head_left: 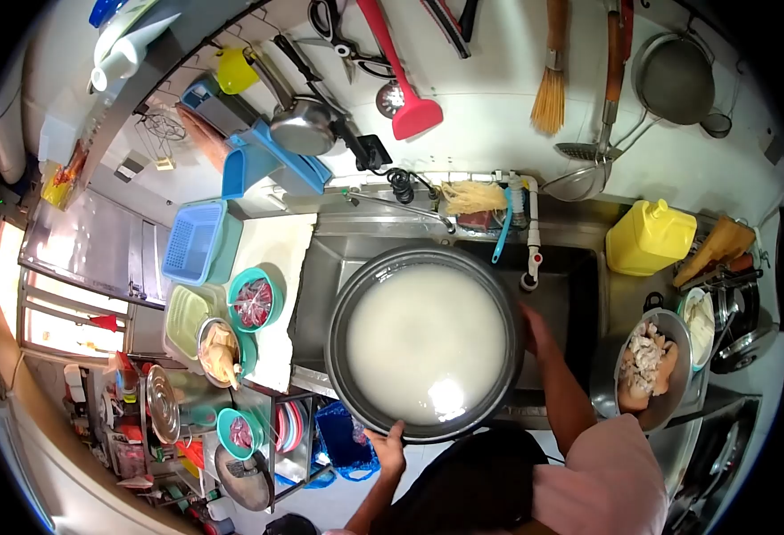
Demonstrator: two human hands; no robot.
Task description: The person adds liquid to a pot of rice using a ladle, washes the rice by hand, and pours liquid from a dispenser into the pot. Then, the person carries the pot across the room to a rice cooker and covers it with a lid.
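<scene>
Pink sleeve (599,477) is lying nearest the camera, leading to the right hand (537,332). I am watching the wide pot (337,343) sitting over the left part of the sink (310,308) and overhanging its front edge, with cloudy white liquid (423,339) filling much of it. My left grip (390,448) is closing on the near rim, thumb on top; the right is bearing against the pot's right side, but its fingers are partly hiding, so I cannot tell whether it is closed. I am judging this step as steadying the pot with both hands; any shift is calling for a level, two-sided hold. Beyond the sink's right edge, a yellow jug (649,241) is standing near the back.
</scene>
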